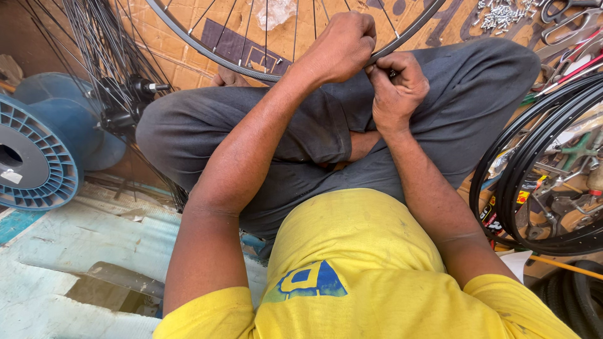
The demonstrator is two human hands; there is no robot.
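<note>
On cardboard flooring, a light, stiff wheel rim [207, 51] rests over the knees – left hand [342, 47] clenched on its edge, right hand [396, 88] pinching there, spokes [267, 28] bendable – best gripped by the rim.

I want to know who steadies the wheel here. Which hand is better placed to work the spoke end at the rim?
Probably the right hand: its fingertips pinch at the rim, while the left hand grips over it.

A bicycle repair workshop, worked from the floor: a spoked wheel [276, 37] over flattened cardboard [188, 63], stacked black rims [534, 169] at the right, loose spokes with a hub [125, 94] at the left, a pile of small metal parts [502, 14].
</note>
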